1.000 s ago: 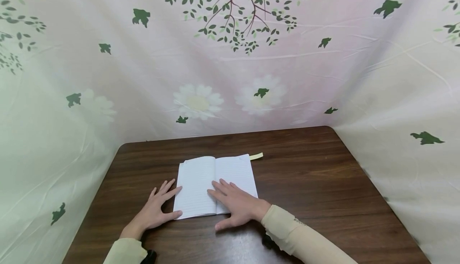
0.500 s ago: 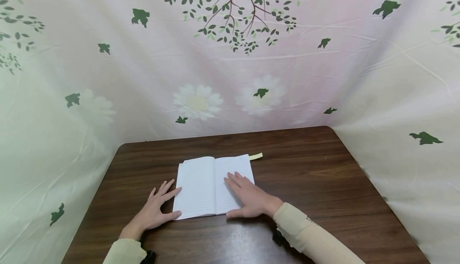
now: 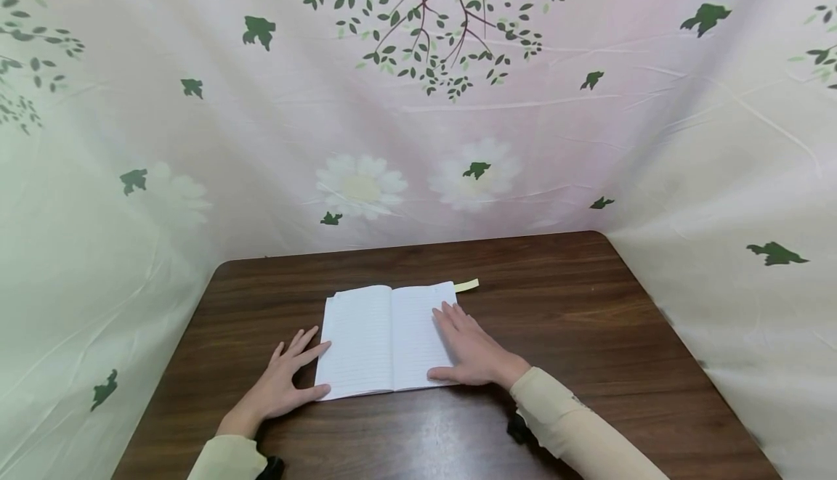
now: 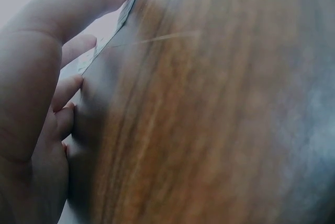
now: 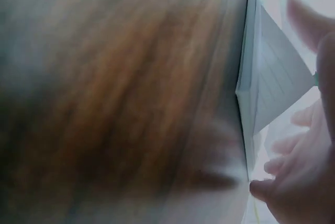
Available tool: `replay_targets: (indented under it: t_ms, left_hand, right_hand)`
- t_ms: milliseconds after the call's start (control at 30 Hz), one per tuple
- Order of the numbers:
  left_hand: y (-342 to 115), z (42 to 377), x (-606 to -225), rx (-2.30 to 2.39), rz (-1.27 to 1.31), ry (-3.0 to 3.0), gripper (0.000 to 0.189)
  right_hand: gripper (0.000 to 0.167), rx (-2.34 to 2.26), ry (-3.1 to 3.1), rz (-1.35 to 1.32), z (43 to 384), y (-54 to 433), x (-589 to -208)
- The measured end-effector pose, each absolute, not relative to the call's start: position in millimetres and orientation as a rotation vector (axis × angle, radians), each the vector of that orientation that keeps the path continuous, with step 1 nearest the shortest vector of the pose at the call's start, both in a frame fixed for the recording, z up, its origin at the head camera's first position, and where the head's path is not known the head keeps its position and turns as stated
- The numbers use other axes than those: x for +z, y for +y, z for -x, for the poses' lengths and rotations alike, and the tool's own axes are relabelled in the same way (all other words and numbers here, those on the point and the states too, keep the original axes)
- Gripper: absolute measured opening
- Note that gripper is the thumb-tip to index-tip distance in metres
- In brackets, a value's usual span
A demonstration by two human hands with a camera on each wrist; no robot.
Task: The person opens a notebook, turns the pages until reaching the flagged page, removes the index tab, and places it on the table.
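Note:
An open notebook [image 3: 360,342] with lined pages lies on the brown wooden table. My left hand [image 3: 277,385] rests at its left edge, fingers spread; thumb and index fingertips touch the page margin. In the left wrist view, that hand's thumb [image 4: 78,7] reaches over the paper edge. My right hand [image 3: 474,349] lies over the right page near its outer edge, fingers extended and thumb apart across the lower part. From the right wrist, a page corner [image 5: 282,72] shows raised off the stack beside the right hand [image 5: 309,150]. Whether the fingers touch that corner is unclear.
A pale yellow strip [image 3: 466,285] sticks out from the notebook's upper right. The wooden table [image 3: 575,335] extends on all sides of it. Printed cloth [image 3: 418,131] with leaves and daisies hangs behind and along both sides.
My right hand has slid rightward across the right page, from near the centre fold to the outer edge. The left hand and the notebook have stayed in place.

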State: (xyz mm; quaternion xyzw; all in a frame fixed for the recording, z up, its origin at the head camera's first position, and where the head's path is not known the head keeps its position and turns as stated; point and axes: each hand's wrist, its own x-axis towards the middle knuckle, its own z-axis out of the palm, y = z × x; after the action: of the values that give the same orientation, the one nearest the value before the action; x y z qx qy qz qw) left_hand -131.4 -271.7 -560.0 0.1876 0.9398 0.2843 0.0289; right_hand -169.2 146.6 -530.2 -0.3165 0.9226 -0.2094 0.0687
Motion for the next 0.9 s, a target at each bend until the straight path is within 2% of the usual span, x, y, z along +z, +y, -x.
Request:
replay_targets:
  t_ms: [233, 633, 900]
  left_hand:
    - [-271.3, 131.2, -558.2, 0.882, -0.585, 2.896, 0.079]
    - [-272.2, 132.5, -558.8, 0.885, -0.589, 2.896, 0.078]
    - [-272.3, 132.9, -558.3, 0.889, -0.587, 2.893, 0.079]
  right_hand:
    - [0.11, -0.616, 2.85, 0.884, 168.1, 150.7, -533.5]
    - [0.129, -0.551, 2.816, 0.702, 167.3, 156.4, -529.3]
    - [0.136, -0.53, 2.807, 0.642, 167.6, 161.1, -528.7]
